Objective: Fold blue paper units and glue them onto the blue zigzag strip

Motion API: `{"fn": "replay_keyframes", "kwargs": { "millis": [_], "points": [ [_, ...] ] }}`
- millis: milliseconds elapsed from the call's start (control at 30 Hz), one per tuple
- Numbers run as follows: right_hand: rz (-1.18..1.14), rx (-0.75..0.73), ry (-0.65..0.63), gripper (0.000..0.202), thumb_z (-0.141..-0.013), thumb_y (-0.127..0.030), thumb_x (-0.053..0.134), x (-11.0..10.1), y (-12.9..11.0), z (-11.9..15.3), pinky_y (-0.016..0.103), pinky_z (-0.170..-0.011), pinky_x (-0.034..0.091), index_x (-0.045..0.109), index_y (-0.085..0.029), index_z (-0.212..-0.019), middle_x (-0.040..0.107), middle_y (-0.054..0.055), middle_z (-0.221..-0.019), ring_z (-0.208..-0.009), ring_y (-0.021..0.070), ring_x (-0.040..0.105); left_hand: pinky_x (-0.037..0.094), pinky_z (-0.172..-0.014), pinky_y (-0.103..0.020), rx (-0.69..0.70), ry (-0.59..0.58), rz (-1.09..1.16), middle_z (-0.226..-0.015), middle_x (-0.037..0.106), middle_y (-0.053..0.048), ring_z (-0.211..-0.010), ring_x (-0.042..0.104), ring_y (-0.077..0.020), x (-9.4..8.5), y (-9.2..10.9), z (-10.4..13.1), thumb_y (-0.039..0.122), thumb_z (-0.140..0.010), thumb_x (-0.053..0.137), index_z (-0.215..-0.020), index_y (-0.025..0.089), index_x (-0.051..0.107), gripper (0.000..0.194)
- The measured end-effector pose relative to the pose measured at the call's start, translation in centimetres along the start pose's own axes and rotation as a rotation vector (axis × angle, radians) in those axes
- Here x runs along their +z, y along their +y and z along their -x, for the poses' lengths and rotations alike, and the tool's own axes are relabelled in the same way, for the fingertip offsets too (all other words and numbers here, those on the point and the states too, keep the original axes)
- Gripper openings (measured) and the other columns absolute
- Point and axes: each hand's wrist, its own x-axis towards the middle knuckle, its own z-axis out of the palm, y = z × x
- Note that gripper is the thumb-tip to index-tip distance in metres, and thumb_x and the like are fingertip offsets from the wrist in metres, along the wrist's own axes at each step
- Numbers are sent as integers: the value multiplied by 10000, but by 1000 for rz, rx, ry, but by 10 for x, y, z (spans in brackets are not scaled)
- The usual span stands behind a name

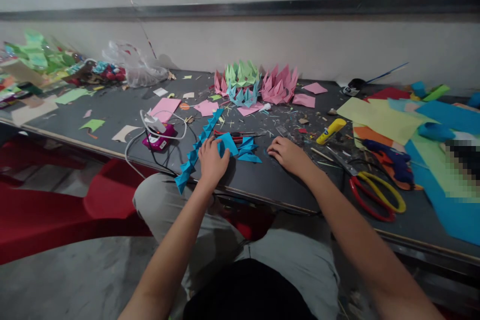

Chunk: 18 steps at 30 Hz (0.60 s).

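My left hand (213, 161) is at the front of the dark table, its fingers and thumb closed on a small blue paper square (228, 144). Directly left of it runs a long strip of folded blue paper points (193, 156), reaching past the table's front edge. Folded blue paper pieces (249, 150) lie to the right of the square, between my hands. My right hand (288, 156) rests low over the table with its fingers curled together. A sliver of blue shows at its fingertips; what they hold, if anything, I cannot make out.
Folded paper crowns (277, 85) stand at the back. A purple power socket (159, 138) with cables is left. Scissors (377, 195), a blue glue gun (392, 160), a yellow glue stick (331, 131) and coloured sheets (386, 120) lie right. Red-handled pliers (236, 136) lie behind the square.
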Motion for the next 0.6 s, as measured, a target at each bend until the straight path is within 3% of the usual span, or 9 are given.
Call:
{"fn": "replay_keyframes", "kwargs": {
  "millis": [600],
  "points": [
    [9,-12,7,185,-846,-132,436,2,-2,-1,322,-750,419,617,-162,-821,565,88,-880,-827,207,516,258,-1036,-464,-10,-26,3,-1285,475,-105,-1236,364,-278,-2,2,0,299,-791,515,-1093,182,533,325]
  ]
}}
